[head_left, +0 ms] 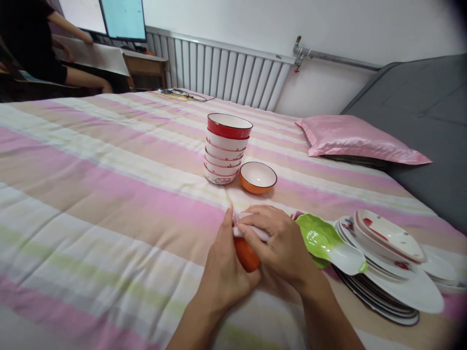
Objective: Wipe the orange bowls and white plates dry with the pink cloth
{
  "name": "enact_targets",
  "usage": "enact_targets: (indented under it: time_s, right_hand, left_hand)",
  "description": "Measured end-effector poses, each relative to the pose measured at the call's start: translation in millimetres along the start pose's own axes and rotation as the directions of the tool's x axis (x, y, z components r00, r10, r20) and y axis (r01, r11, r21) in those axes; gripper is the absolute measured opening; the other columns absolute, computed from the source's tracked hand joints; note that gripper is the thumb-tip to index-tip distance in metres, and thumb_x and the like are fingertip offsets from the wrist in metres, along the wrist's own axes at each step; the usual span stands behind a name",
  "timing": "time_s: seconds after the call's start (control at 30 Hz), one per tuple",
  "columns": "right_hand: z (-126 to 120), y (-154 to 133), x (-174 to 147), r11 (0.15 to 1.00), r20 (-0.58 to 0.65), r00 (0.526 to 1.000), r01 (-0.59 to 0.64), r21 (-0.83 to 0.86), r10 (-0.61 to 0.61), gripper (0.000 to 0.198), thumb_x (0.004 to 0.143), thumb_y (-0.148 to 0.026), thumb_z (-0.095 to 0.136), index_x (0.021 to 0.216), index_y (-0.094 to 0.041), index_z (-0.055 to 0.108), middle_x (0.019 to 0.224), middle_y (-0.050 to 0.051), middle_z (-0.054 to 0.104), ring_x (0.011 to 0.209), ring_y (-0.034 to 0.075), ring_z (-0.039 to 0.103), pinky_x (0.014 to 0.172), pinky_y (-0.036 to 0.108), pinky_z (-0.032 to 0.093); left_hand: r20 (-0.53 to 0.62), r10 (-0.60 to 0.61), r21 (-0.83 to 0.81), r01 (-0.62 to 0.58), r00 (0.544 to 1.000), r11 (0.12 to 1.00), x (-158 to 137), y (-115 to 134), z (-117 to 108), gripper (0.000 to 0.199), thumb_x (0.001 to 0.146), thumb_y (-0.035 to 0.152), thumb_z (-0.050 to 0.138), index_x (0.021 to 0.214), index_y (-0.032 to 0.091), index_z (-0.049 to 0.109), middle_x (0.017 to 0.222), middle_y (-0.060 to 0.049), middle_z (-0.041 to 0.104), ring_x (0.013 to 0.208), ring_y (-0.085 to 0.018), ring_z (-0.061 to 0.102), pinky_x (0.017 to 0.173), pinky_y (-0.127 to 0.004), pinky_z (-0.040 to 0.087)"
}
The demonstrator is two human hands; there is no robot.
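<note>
Low in the middle, my left hand [228, 265] grips an orange bowl [247, 255] by its side. My right hand [279, 240] presses a pale pinkish cloth [255, 229] over the bowl's rim, its fingers curled on the cloth. Much of the bowl is hidden behind both hands and the cloth. Just beyond them a second orange bowl [258, 176] with a white inside and dark rim sits upright. Touching or very near it is a stack of several white bowls [222, 163] with red rims, topped by a red bowl [229, 127].
On the right lie stacked plates [408, 287], a white dish [390, 236], a green leaf-shaped dish [315, 236] and a white spoon [348, 257]. A striped bedsheet [109, 204] covers the bed. Further off are a pink pillow [361, 138], cables [182, 95] and a seated person [32, 43].
</note>
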State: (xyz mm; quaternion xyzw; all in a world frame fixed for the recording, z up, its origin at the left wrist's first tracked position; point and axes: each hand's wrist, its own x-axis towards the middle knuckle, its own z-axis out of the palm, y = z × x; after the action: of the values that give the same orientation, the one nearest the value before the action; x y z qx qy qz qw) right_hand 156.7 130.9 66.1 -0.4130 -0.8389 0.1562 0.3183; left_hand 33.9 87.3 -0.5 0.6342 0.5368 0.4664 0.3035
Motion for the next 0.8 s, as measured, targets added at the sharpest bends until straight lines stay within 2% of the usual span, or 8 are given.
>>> enact_targets:
  time_s: [0.1,0.2,0.3,0.5,0.7,0.8]
  right_hand:
    - [-5.7,14.7,2.2,0.981,-0.011,0.994,-0.105,0.164,0.108,0.023,0.089,-0.028,0.052,0.085,-0.022,0.073,0.091,0.003,0.072,0.088,0.020,0.064,0.082,0.032,0.046]
    - [-10.0,29.9,2.7,0.936,0.017,0.979,-0.200,0.290,0.204,0.028,0.091,-0.036,0.051,0.089,-0.021,0.075,0.094,0.004,0.073,0.089,0.021,0.066,0.082,0.032,0.047]
    - [-12.3,40.5,2.4,0.887,0.070,0.954,-0.298,0.354,0.293,0.033,0.090,-0.041,0.050,0.090,-0.020,0.075,0.091,0.005,0.074,0.088,0.023,0.066,0.081,0.033,0.048]
    - [-14.7,52.3,0.5,0.787,0.134,0.906,-0.416,0.455,0.401,0.037,0.088,-0.046,0.050,0.088,-0.018,0.075,0.093,0.006,0.074,0.089,0.024,0.066,0.079,0.032,0.050]
    - [-13.4,68.1,1.0,0.641,0.187,0.838,-0.519,0.566,0.513,0.037,0.082,-0.048,0.057,0.087,-0.016,0.075,0.089,0.008,0.075,0.085,0.025,0.068,0.081,0.034,0.051]
    - [-12.7,70.2,2.2,0.560,0.210,0.819,-0.528,0.639,0.533,0.033,0.079,-0.046,0.061,0.083,-0.016,0.075,0.088,0.007,0.075,0.080,0.023,0.069,0.078,0.033,0.052]
  left_hand:
    - [0.014,-0.004,0.031,0.004,1.000,1.000,-0.6,1.2,3.1,0.106,0.062,0.015,0.064,0.148,0.021,0.004,0.138,-0.016,0.046,0.121,-0.030,0.052,0.093,-0.046,0.050]
    - [0.019,0.064,0.094,-0.066,0.998,0.993,0.1,3.2,3.0,0.106,0.060,0.014,0.064,0.148,0.022,0.005,0.137,-0.016,0.047,0.120,-0.031,0.052,0.093,-0.048,0.050]
    - [0.042,0.127,0.134,-0.132,0.991,0.982,0.7,4.4,1.4,0.106,0.060,0.013,0.064,0.148,0.023,0.006,0.135,-0.015,0.049,0.118,-0.030,0.054,0.092,-0.048,0.050]
    - [0.098,0.189,0.167,-0.203,0.977,0.965,0.8,5.3,-1.1,0.104,0.061,0.014,0.062,0.147,0.024,0.006,0.134,-0.014,0.050,0.120,-0.030,0.054,0.092,-0.046,0.050]
    - [0.141,0.186,0.197,-0.212,0.972,0.957,-1.0,5.5,0.9,0.108,0.059,0.016,0.065,0.148,0.025,0.005,0.137,-0.015,0.049,0.121,-0.031,0.053,0.094,-0.049,0.049]
    - [0.138,0.117,0.148,-0.138,0.983,0.979,-1.6,3.2,2.9,0.112,0.062,0.023,0.071,0.148,0.026,-0.001,0.141,-0.015,0.045,0.126,-0.031,0.048,0.100,-0.051,0.045]
